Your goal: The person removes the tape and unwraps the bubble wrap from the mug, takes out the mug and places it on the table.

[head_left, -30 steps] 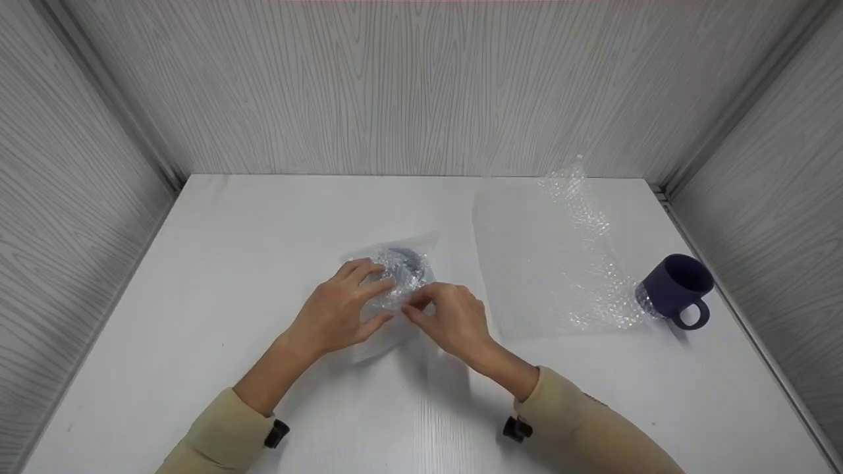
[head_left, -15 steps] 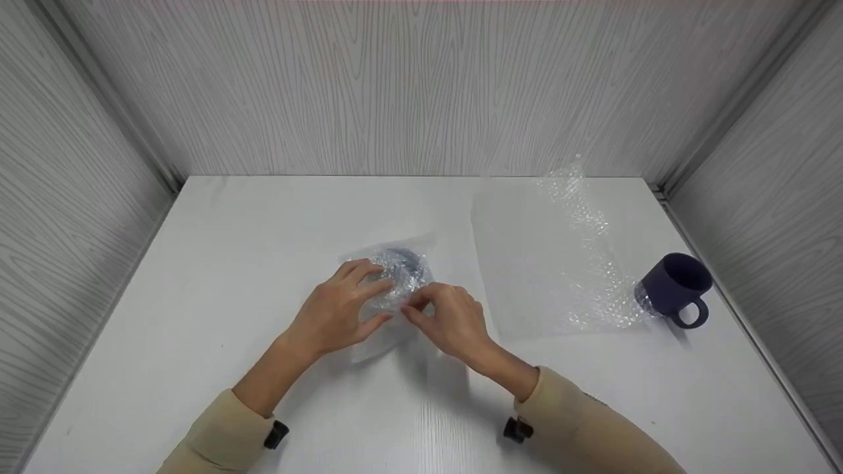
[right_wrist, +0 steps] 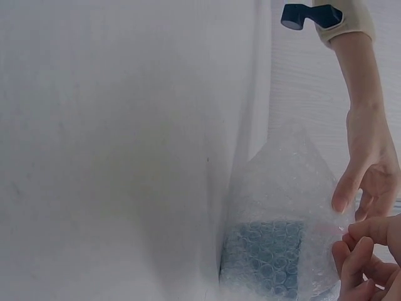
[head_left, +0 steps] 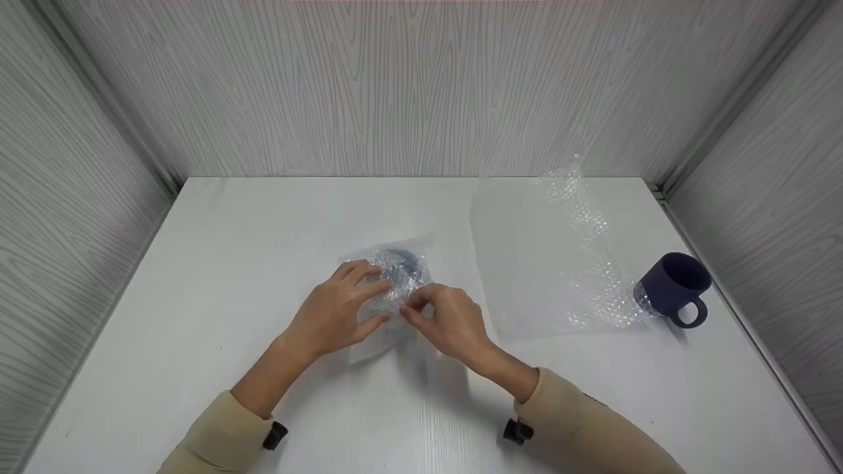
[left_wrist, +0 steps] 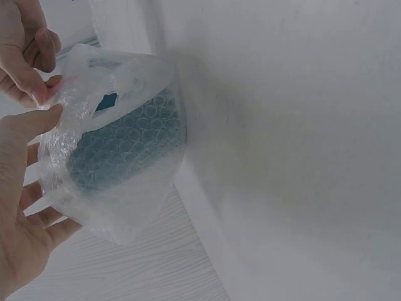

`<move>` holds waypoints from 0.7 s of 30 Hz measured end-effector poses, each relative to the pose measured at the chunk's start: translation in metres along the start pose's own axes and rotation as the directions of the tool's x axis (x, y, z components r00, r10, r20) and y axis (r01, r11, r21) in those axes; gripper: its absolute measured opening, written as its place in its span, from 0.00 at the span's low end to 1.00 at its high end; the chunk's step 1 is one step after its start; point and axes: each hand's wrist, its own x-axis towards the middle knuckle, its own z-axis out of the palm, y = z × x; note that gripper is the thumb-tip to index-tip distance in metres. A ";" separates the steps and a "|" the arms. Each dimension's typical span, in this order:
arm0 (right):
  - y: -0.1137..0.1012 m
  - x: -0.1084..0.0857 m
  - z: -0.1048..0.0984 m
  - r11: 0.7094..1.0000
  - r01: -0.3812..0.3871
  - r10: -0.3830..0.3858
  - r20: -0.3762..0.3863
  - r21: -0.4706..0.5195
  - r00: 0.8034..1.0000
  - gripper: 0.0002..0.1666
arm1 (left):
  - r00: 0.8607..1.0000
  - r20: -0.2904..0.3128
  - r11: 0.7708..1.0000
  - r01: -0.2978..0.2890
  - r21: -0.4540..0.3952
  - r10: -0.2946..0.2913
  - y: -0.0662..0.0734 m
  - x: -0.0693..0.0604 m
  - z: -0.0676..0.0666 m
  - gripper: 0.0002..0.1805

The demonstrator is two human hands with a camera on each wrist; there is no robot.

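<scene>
A blue mug-like thing wrapped in bubble wrap [head_left: 403, 266] stands on the table between both hands; its blue side shows through the bubbles in both wrist views. My left hand [head_left: 332, 313] holds the wrapped bundle from the left, fingers spread over its top and thumb on the near side. At the near right edge, my right hand [head_left: 451, 319] pinches the wrap between thumb and forefinger. A small pinkish strip [right_wrist: 329, 230] shows on the wrap beside these fingertips. A loose flap of wrap hangs toward the table's front.
Right of the bundle, a clear bubble wrap sheet [head_left: 546, 263] lies flat, its far corner raised against the back wall. A dark blue mug [head_left: 673, 284] rests tilted at the sheet's near right corner, handle toward the front. Panel walls enclose the white table [head_left: 276, 224] at the back and sides.
Both hands keep their hold on the bundle, almost unmoved. The whole view has shifted very slightly; the sheet and the dark blue mug stay in place.
</scene>
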 end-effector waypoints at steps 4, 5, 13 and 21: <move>-0.001 0.000 -0.001 1.000 -0.012 0.012 0.011 0.009 1.000 0.07 | 1.000 -0.008 1.000 -0.002 -0.001 0.002 0.000 0.000 0.001 0.23; -0.001 -0.001 -0.002 1.000 -0.016 0.016 0.012 0.008 1.000 0.07 | 1.000 -0.008 1.000 -0.003 -0.002 0.003 0.000 0.000 0.001 0.24; -0.001 -0.002 -0.002 1.000 -0.011 0.011 0.011 0.005 1.000 0.06 | 1.000 -0.006 1.000 -0.009 0.012 0.009 0.000 0.001 0.001 0.24; -0.001 -0.001 -0.002 1.000 -0.012 0.012 0.016 0.006 1.000 0.06 | 1.000 0.006 1.000 -0.008 0.030 0.008 0.000 0.001 0.000 0.24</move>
